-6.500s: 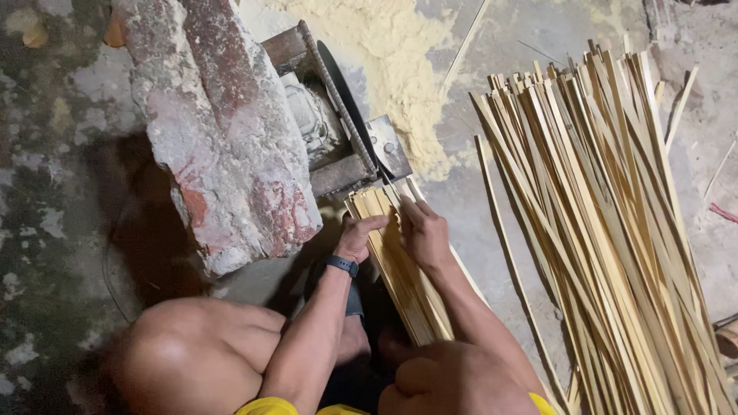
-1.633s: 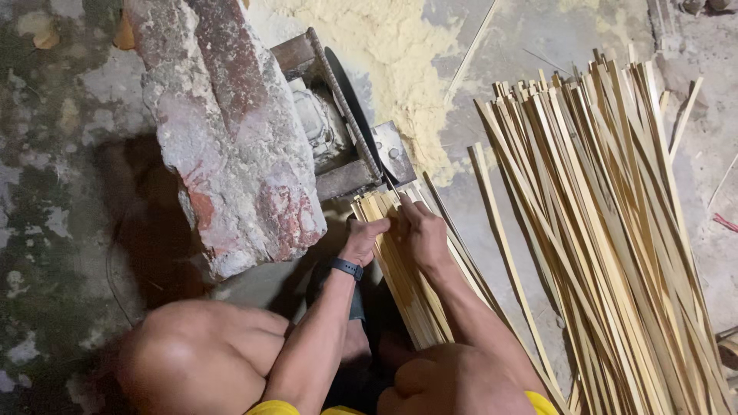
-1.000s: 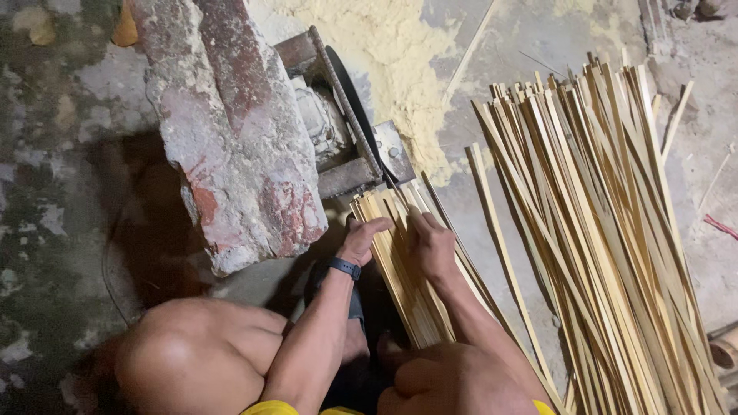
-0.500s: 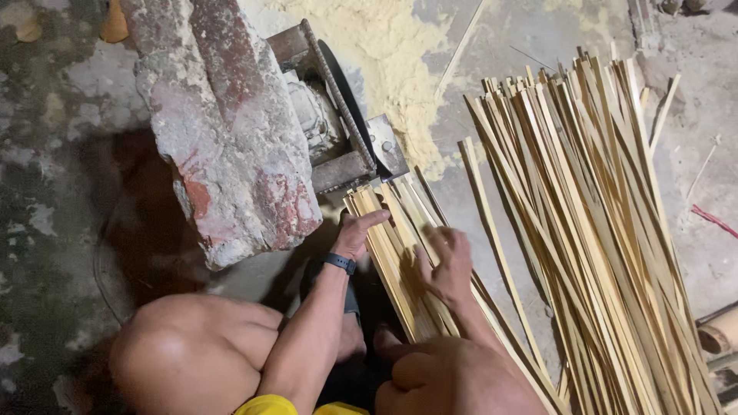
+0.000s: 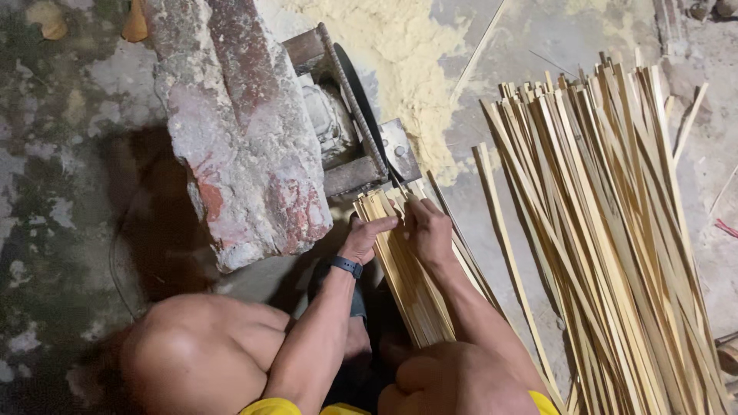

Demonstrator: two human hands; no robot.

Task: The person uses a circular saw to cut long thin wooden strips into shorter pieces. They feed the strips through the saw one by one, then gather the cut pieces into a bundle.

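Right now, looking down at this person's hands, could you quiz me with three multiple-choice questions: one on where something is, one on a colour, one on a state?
1. Where does the big loose pile of bamboo strips lie, from the person's side?
A. to the right of the hands
B. on top of the stone block
C. behind the knees

2. What colour is the wristband on the left hand?
A. white
B. dark
C. red

3. How does the right hand stand?
A. lifted in the air
B. pressed flat on the small bundle of strips
C. gripping the stone block

Answers: 1 A, the pile fills the right side of the floor. 2 B, the band looks black. 3 B, its palm lies on the bundle by the saw blade.
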